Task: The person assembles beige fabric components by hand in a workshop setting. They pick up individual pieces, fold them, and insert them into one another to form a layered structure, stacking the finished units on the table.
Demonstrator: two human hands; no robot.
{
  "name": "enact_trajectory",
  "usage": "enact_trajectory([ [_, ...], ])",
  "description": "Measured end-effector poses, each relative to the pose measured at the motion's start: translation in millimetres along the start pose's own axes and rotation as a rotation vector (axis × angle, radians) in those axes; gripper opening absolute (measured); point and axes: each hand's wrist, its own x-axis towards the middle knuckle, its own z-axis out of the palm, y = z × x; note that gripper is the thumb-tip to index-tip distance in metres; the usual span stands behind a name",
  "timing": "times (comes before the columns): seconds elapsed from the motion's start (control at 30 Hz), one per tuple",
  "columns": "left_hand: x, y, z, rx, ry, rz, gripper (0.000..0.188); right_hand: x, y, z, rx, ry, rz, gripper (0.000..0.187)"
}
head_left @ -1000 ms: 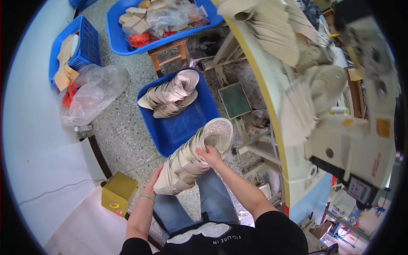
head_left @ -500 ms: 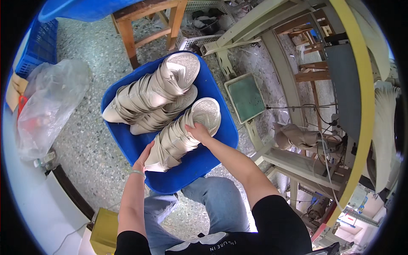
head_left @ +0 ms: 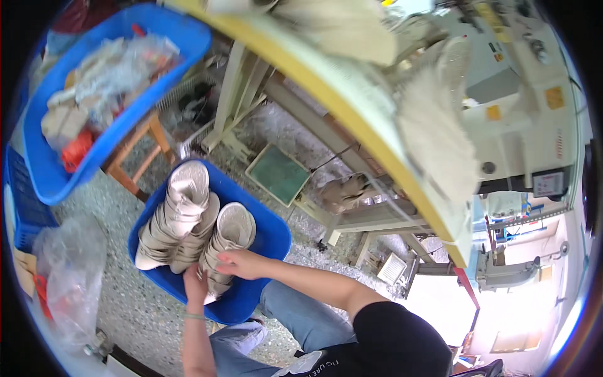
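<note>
Three long stacks of nested beige pieces, which look like shoe uppers, lie in a blue bin (head_left: 276, 242) on the floor before my knees. Around the lower end of the rightmost stack of shoe uppers (head_left: 233, 227) are both my hands. My left hand (head_left: 195, 286) presses its left side, fingers partly hidden. On its right side my right hand (head_left: 242, 264) is closed, with its fingertips against the layers. Left of it rest the other stacks, a larger one (head_left: 166, 229) and one partly covered by it (head_left: 196, 242).
A blue tub (head_left: 31, 141) of plastic bags and scraps sits by a wooden stool (head_left: 141, 154). A clear plastic bag (head_left: 72, 270) lies at left. Right stands a yellow-edged worktable (head_left: 352, 103) bearing more beige stacks (head_left: 433, 119) and a sewing machine (head_left: 534, 135); beneath is a green pedal (head_left: 279, 174).
The view has swung right and up, bringing the worktable top and the tub's contents into sight. Both hands remain at the rightmost stack, which still lies in the bin.
</note>
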Motion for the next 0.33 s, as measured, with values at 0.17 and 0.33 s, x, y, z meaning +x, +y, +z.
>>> enact_trajectory([
  [0.17, -47.9, 184.1, -50.1, -0.533, -0.275, -0.18, 0.038, -184.0, -220.5, -181.1, -0.156, 0.6, -0.375, 0.035],
  [0.33, -78.6, 351.0, -88.9, -1.063, -0.533, -0.157, 0.036, -248.8, -244.0, -346.4, -0.673, 1.267, -0.013, 0.063],
])
